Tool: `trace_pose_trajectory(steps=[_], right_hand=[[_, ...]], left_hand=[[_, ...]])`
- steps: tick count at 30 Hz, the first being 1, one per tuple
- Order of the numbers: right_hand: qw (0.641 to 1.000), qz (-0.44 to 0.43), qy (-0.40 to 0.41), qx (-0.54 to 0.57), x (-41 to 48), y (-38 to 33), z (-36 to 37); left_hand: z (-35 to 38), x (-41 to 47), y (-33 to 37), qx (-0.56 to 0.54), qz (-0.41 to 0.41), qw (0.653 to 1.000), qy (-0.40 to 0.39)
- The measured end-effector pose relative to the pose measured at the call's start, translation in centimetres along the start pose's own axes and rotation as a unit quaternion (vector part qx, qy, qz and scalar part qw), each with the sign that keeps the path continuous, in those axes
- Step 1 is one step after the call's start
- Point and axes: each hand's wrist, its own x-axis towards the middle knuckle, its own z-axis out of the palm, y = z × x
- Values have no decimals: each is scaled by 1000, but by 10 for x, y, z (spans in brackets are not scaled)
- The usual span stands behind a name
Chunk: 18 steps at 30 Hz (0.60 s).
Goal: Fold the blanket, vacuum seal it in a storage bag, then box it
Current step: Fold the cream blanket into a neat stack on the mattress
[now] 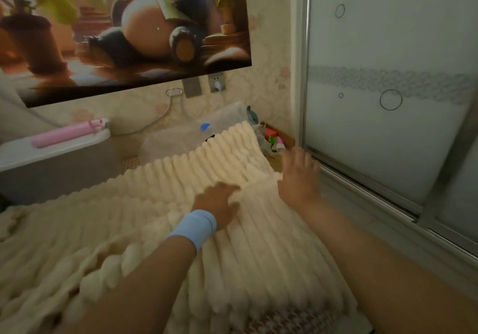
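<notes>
While both hands work the cream ribbed plush blanket (181,204), folding is the step in hand — sealing and boxing wait.
Left hand (219,204) presses flat, fingers spread, on the fold; right hand (300,176), at three o'clock, hovers open over its edge, gripping nothing. Next: another fold, then the clear plastic storage bag (186,132) at twelve o'clock.

My left hand (218,204) lies flat, palm down, fingers forward, a blue band on its wrist. My right hand (301,176) reaches ahead, fingers spread
</notes>
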Motion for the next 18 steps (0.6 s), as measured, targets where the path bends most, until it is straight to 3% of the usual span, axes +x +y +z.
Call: trace_pose_trajectory(steps=[2,4,6,9,14,15,18], right_hand=[[997,16,-79,7,-7,1,-3],[972,117,-200,42,-17,5,-5],[948,170,-266,39,-26,16,-7],[938,130,-313,75,-33,37,-8],[978,53,-194,-44,-23,33,-12],[985,47,-159,-49,-19,29,-13],[1000,12,-8,-11,2,24,-5]], left_hand=[[22,5,2,18,-29,985,-166],[41,8,-5,48,-75,970,-228],[45,11,-6,37,-86,978,-187],[37,18,3,37,-88,992,-88],[27,29,6,11,-78,990,-120],[24,32,5,20,-74,994,-83],[10,40,0,51,-101,986,126]])
